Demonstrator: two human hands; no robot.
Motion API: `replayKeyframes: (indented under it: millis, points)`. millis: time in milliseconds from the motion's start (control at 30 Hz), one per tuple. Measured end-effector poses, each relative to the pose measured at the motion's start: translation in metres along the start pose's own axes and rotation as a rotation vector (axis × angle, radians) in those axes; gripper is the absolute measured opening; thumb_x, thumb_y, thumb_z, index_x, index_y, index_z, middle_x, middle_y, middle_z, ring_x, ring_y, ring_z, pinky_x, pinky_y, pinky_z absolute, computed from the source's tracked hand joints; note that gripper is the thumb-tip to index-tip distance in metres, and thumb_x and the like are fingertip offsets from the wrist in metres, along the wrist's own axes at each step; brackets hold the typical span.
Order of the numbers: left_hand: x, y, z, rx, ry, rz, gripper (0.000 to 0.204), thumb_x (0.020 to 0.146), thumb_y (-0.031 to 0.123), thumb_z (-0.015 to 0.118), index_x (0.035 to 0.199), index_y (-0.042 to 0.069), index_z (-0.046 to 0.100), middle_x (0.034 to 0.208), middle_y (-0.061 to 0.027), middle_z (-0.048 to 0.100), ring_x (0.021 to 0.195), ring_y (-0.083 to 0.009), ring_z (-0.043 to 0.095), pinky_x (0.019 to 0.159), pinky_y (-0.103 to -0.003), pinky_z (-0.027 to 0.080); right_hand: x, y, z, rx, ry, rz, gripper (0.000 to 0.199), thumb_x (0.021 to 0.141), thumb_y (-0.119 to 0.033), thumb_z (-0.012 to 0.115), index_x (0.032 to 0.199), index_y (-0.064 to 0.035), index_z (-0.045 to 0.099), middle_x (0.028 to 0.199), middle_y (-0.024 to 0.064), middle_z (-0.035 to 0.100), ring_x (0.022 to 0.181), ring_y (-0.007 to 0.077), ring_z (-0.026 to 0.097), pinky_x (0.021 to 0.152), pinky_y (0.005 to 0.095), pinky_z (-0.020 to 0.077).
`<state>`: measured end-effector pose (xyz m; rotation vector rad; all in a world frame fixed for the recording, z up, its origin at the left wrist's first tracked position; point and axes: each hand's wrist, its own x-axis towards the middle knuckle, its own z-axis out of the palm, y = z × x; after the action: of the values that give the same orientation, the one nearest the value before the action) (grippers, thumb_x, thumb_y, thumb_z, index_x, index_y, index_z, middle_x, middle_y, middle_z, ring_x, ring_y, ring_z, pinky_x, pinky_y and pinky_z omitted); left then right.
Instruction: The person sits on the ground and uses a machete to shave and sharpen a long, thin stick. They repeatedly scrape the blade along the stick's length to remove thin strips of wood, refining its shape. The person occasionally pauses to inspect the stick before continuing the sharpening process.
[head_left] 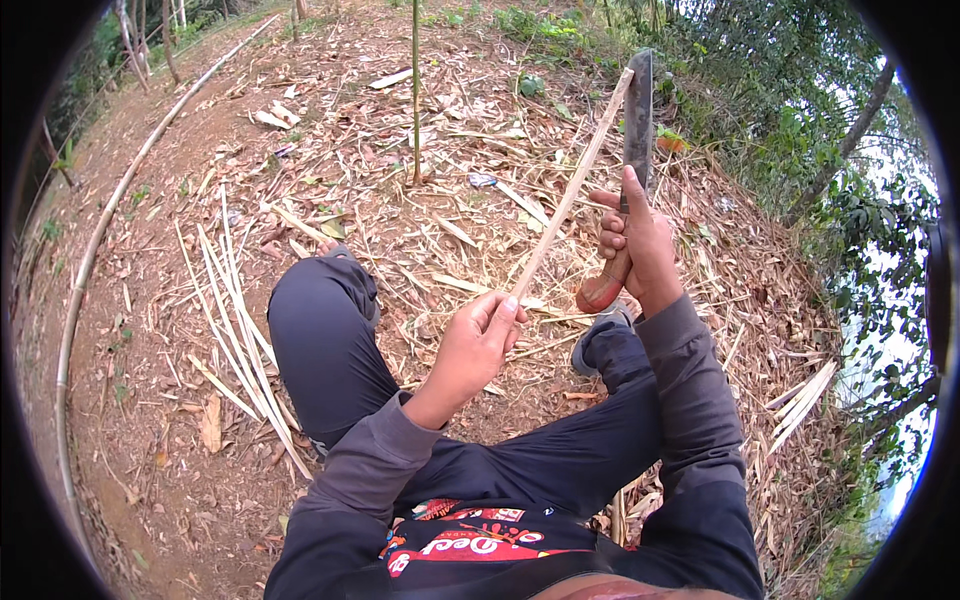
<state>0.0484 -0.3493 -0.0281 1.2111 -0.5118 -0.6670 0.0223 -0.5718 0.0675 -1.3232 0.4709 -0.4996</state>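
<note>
strip: thin pale bamboo strip (pixel 572 190), slants up-right from L hand to the blade near its top, touching it there
L hand: left hand (pixel 474 345) fingers closed on strip's lower end, thumb + fingertips pinching it, above the lap
R hand: right hand (pixel 634 245) fist wrapped round the reddish handle of a machete (pixel 637 120); blade dark, stands upright, tip at top of frame
machete vs strip: edge meets strip high up, well above both hands
person: seated, dark trousers, knees bent; grey shoe (pixel 600 335) just below R hand
ground: bare red-brown dirt (pixel 150 330) w/ thick litter of dry bamboo shavings + leaves
left side: bundle of split bamboo slats (pixel 235 310) lying beside the left knee; long bamboo pole (pixel 95 250) curving along far left
right side: more slats (pixel 805 395) at slope edge
surroundings: outdoors, green trees + brush (pixel 800 130) right/top, daylight
</note>
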Motion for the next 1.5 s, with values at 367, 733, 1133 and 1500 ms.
replayKeyframes:
  millis: [367,733,1133,1500]
  points:
    - [-0.001,0.006,-0.003,0.262,-0.007,-0.054,0.023,0.104,0.023,0.052,0.108,0.002,0.06,0.072,-0.0014,0.056,0.059,-0.0076,0.054,0.054,-0.023,0.043,0.006,0.018,0.021,0.259,-0.074,0.099,0.02,0.09,-0.018,0.073,0.09,-0.0044,0.06,0.069,-0.0059,0.047,0.054,0.0037,0.042,0.047,0.0222,0.0369]
    - [-0.03,0.135,0.038,0.155,0.596,1.695,0.049,0.103,0.039,0.031,0.137,0.005,0.04,0.138,-0.0266,0.044,0.128,-0.0343,0.046,0.105,-0.046,0.04,0.003,0.021,0.023,0.248,-0.125,0.132,0.022,0.089,-0.02,0.073,0.091,-0.0038,0.059,0.068,-0.0065,0.045,0.053,0.0025,0.041,0.046,0.021,0.0368]
    - [-0.043,0.173,0.059,0.36,0.443,2.011,0.035,0.1,0.032,0.046,0.122,0.004,0.047,0.12,-0.019,0.052,0.11,-0.025,0.051,0.093,-0.038,0.042,0.02,0.023,0.007,0.175,-0.17,0.201,0.018,0.095,-0.023,0.066,0.091,-0.0107,0.053,0.065,-0.0081,0.039,0.053,0.0015,0.039,0.045,0.0186,0.0328]
    - [0.013,0.057,-0.047,0.5,-0.014,0.191,0.038,0.107,0.038,0.038,0.112,0.002,0.051,0.096,-0.0083,0.061,0.084,-0.0134,0.059,0.075,-0.028,0.048,0.025,0.015,0.011,0.303,-0.155,0.137,0.02,0.093,-0.02,0.061,0.099,-0.0013,0.057,0.068,-0.007,0.036,0.053,0.0018,0.038,0.045,0.0193,0.034]
